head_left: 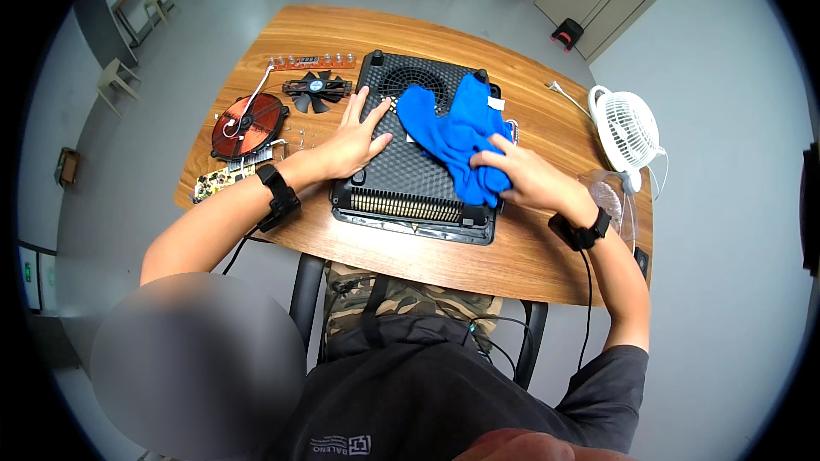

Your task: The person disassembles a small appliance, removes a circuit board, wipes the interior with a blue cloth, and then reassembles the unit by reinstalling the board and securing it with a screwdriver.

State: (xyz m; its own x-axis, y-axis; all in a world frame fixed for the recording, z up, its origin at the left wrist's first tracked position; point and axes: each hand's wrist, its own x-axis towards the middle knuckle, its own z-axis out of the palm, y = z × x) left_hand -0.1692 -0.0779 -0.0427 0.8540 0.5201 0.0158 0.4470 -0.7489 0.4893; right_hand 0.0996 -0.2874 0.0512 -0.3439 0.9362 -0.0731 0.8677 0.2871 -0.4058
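A black plastic appliance housing [401, 166], which looks like the underside of an induction cooker, lies on the wooden table in front of me. It has a round fan grille [401, 85] at its far end and a row of vent slots along its near side. My left hand [352, 141] rests on the housing's left part, fingers spread and stretched out. A bunched blue cloth [457, 132] covers much of the right side. My right hand [518, 174] grips the cloth's near right part, fingers curled into it and pressing it against the housing.
Left of the housing lie a black fan [317, 90], a reddish copper coil disc [249, 125], a circuit board [224, 181], a narrow red board [313, 61] and small loose parts. A white desk fan [628, 130] and clear plastic container [605, 201] stand at the right edge.
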